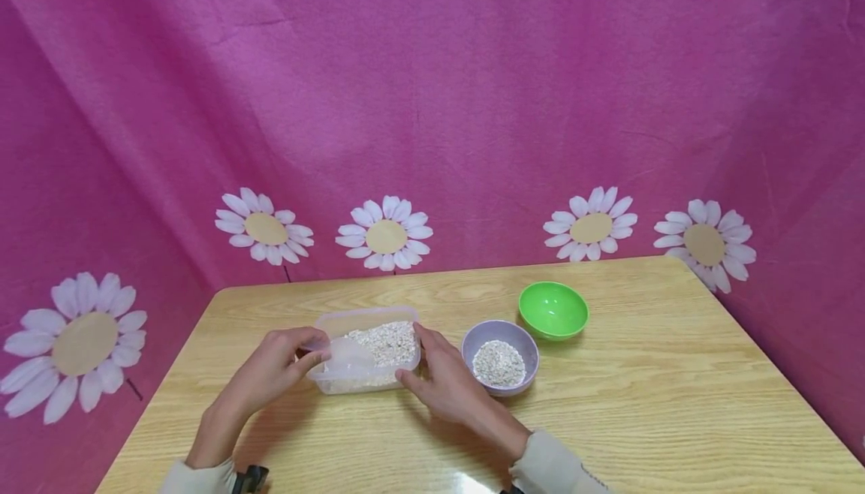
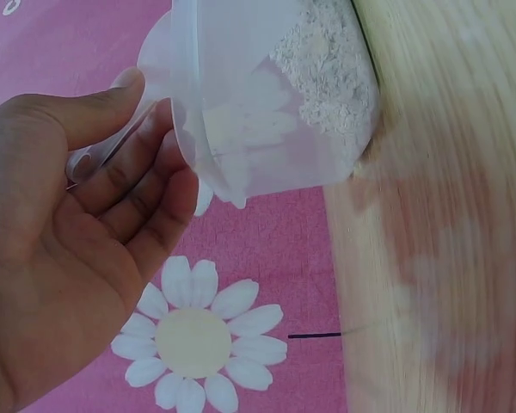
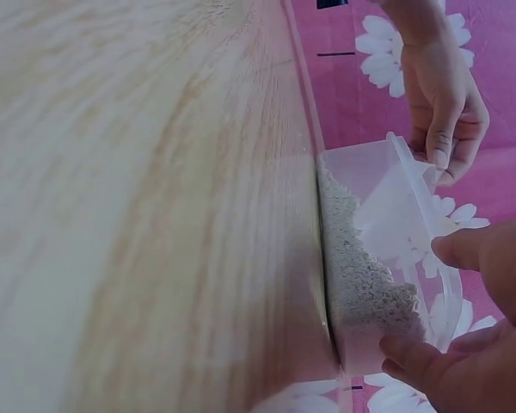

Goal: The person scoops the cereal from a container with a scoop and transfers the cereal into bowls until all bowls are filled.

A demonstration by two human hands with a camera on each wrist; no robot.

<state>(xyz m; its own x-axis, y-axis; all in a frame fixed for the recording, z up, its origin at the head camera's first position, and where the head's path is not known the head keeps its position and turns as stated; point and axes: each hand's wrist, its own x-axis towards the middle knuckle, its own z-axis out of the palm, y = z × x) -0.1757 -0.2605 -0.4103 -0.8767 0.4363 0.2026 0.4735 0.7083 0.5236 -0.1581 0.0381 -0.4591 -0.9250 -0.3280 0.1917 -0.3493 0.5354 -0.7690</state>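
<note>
Pinching a translucent scoop [image 1: 353, 353] by its handle, the left hand [image 1: 266, 370] is at the left end of a rectangular translucent plastic container [image 1: 368, 318], its thumb and curled fingers close by the rim. The scoop's wide end sits inside the container, beside the rolled oats [image 1: 393, 340], which are heaped higher toward the right end; whether its edge is sunk in them I cannot tell. The right hand [image 1: 446, 378] holds the container's right end, its thumb by the near corner and its fingers along the end wall. Of the two hands, this one is spread wider.

To the right of the container, a purple bowl [image 1: 496, 330] carries a mound of oats. Farther right of the container and set farther back is a bright green bowl [image 1: 553, 308]. Under the container runs a wood-grain worktop [image 1: 642, 374]; well behind it hangs a magenta cloth [image 1: 432, 88] printed with white daisies [image 1: 387, 236].
</note>
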